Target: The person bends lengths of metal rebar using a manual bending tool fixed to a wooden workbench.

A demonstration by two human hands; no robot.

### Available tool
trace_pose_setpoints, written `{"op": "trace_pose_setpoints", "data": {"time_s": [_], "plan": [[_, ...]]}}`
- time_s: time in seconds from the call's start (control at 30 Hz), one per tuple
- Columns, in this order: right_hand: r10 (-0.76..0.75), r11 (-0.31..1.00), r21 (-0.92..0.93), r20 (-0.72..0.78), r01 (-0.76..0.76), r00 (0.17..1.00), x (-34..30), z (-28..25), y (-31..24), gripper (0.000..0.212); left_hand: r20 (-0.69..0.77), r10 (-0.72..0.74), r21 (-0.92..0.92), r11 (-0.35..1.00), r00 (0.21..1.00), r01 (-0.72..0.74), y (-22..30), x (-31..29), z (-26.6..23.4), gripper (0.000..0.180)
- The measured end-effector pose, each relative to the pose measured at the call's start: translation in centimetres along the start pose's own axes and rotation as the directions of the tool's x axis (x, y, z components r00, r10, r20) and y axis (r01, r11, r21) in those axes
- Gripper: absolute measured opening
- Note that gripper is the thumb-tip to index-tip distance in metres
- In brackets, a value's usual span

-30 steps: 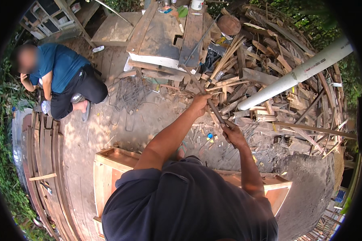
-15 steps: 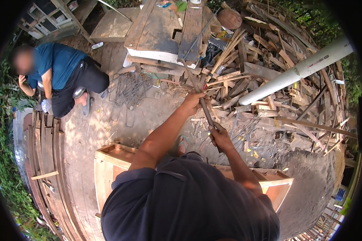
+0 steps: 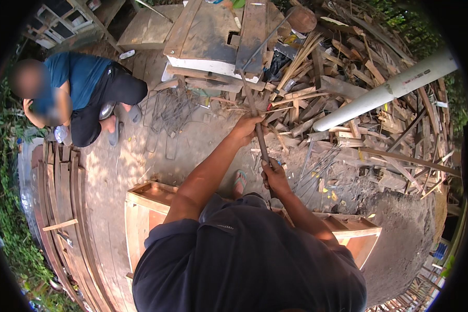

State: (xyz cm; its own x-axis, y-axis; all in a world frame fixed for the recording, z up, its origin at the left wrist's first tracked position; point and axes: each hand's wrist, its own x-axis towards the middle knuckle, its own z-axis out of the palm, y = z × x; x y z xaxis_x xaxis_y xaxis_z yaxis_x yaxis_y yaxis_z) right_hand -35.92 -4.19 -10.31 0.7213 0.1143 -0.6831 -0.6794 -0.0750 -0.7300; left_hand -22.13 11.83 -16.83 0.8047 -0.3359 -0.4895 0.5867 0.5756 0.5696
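Note:
Both my hands are closed around a long dark bar [image 3: 261, 143], which slants from near my waist up to the front edge of a wooden workbench [image 3: 205, 49]. My left hand [image 3: 247, 129] grips it around the middle. Lower down, nearer my body, my right hand [image 3: 275, 177] has its fingers wrapped round it. At the bench edge the bar's far end meets a thin metal rod [image 3: 268, 40] lying across the bench top; whether the two are joined I cannot tell.
Scrap wood [image 3: 343, 83] is heaped at the right, under a slanting white pipe [image 3: 385, 96]. Bent wire pieces [image 3: 174, 117] lie on the ground. Another person [image 3: 86, 88] crouches at the left, beside stacked planks [image 3: 62, 197]. A wooden frame [image 3: 140, 208] stands close to me.
The bar stands a little more upright, and its lower end has swung left. My right hand has shifted slightly left and up with it; both hands keep their grip.

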Motion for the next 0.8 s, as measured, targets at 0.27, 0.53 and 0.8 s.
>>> {"op": "trace_pose_setpoints", "data": {"time_s": [0.27,0.53,0.8], "plan": [[0.022,1.000,0.007,-0.077,-0.022,0.997,1.4,2.1,3.2,0.032,-0.107,-0.026,0.059,0.998,0.994,0.033,-2.3,-6.3,-3.2,0.065],[-0.047,0.996,0.068,-0.207,0.063,0.977,8.3,18.3,13.1,0.033,-0.214,-0.341,-0.429,0.875,0.915,0.225,-6.4,-23.5,-5.4,0.073],[0.094,0.916,0.376,0.144,-0.143,0.985,3.0,16.6,4.4,0.028,-0.584,0.312,0.431,0.901,0.750,-0.039,-14.4,-24.0,-8.6,0.046]]}}
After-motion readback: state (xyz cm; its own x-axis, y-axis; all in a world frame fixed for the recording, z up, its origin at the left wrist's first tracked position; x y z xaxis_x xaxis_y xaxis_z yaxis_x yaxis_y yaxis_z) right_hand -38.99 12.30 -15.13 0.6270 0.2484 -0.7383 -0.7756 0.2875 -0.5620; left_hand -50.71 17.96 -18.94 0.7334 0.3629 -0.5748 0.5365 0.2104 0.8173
